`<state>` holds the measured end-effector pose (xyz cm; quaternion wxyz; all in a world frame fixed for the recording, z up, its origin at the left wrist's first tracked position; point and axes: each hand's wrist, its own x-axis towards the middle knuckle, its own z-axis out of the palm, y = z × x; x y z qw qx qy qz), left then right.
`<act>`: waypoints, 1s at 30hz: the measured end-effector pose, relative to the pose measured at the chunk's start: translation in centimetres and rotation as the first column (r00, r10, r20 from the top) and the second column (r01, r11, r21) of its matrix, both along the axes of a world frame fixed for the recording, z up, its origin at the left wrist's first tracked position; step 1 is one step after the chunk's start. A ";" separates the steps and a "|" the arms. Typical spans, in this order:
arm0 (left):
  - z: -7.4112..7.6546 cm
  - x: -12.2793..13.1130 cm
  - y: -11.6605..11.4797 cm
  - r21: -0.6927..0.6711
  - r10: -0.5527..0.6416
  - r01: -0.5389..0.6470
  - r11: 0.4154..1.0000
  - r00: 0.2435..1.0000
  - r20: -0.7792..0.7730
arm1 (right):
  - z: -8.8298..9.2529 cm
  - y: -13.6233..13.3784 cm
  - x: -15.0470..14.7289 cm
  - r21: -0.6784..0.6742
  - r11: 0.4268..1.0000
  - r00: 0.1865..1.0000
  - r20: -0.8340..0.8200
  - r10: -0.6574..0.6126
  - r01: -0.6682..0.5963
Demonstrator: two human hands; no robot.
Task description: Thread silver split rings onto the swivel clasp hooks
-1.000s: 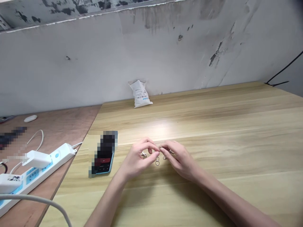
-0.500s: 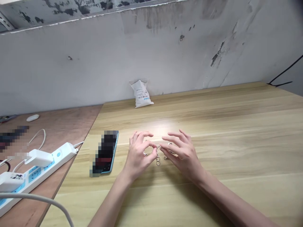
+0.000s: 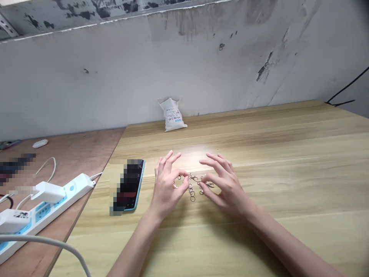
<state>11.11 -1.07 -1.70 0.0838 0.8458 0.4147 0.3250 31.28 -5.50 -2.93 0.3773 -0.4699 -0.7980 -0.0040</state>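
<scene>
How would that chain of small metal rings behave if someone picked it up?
The linked metal rings would probably hang floppily, since they lie in a loose, bent run on the wooden tabletop. Being small and smooth, they may be fiddly to pinch. The lobster clasp looks light and would likely swing.

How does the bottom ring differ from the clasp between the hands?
The metal ring is a small round loop, while the lobster clasp is longer and hook-shaped. The ring sits at the near end of the metal cluster, and the clasp sits at its far end. Both look silvery and lie low over the wooden tabletop.
</scene>
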 end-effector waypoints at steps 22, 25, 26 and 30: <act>-0.5 0.4 -0.4 -0.066 -0.107 0.100 0.993 0.989 -0.101 | -0.3 0.8 0.1 0.202 0.979 0.982 0.183 -0.040 0.002; -0.7 0.3 -0.3 -0.148 -0.140 0.120 0.982 0.981 -0.135 | 0.2 0.0 -0.2 0.262 0.963 0.973 0.231 -0.009 -0.054; -0.7 0.2 -0.3 -0.159 -0.149 0.125 0.979 0.977 -0.150 | 0.4 -0.2 -0.3 0.275 0.959 0.973 0.231 -0.006 -0.059; -0.6 -0.3 0.2 -0.102 -0.149 0.130 0.986 0.966 -0.211 | 0.1 0.3 0.4 0.258 0.965 0.979 0.182 -0.096 0.047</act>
